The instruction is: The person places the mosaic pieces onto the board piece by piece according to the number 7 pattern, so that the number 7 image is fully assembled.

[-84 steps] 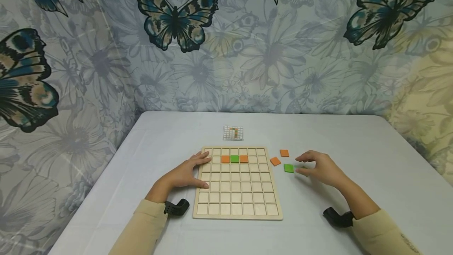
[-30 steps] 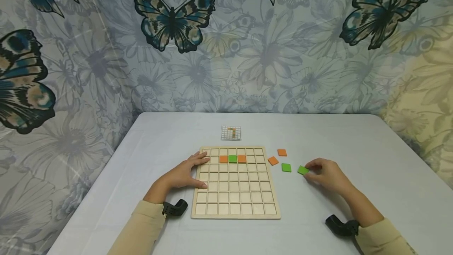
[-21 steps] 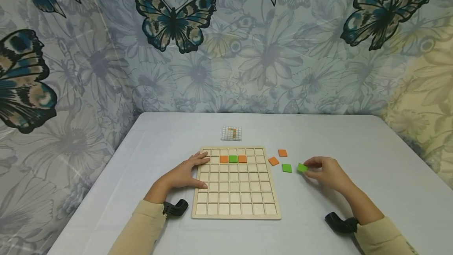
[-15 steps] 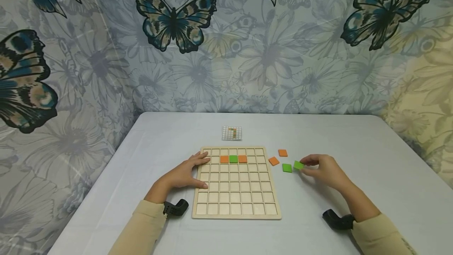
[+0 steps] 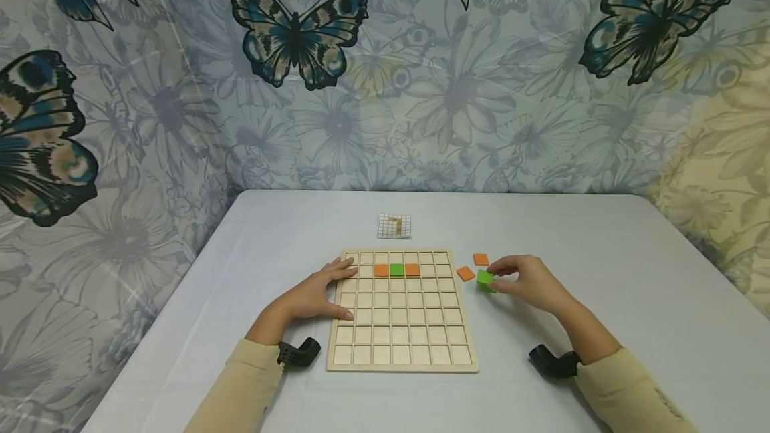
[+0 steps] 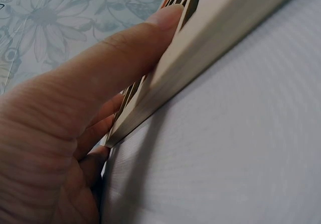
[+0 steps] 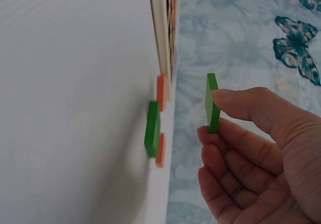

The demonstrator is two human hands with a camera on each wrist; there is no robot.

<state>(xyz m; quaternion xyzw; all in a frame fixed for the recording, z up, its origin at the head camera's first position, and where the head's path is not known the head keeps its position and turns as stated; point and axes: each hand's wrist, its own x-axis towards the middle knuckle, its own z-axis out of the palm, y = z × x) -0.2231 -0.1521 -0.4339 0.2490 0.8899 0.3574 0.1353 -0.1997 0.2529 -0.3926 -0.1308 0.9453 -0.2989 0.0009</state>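
Note:
My right hand (image 5: 529, 282) pinches a green square tile (image 7: 212, 103) between thumb and fingertips, held above the table. Under it, a second green tile (image 7: 153, 129) lies flat, partly covered in the head view. Two orange tiles (image 5: 466, 273) (image 5: 480, 259) lie close by, right of the board. My left hand (image 5: 313, 294) rests on the left edge of the wooden grid board (image 5: 403, 366), thumb and fingers spread along its frame. In one upper row of the board sit an orange tile (image 5: 381, 270), a green tile (image 5: 397, 270) and another orange tile (image 5: 412, 270).
Behind the board lies a small printed grid card (image 5: 394, 226) with a coloured pattern. A white cloth covers the table (image 5: 289, 226). A curtain with butterflies (image 5: 295, 39) hangs around the back and left side. Each wrist wears a black camera (image 5: 299, 353).
My right hand has picked up a green tile from the table and carried it left, over the other green tile toward the board. The left hand keeps its place on the board.

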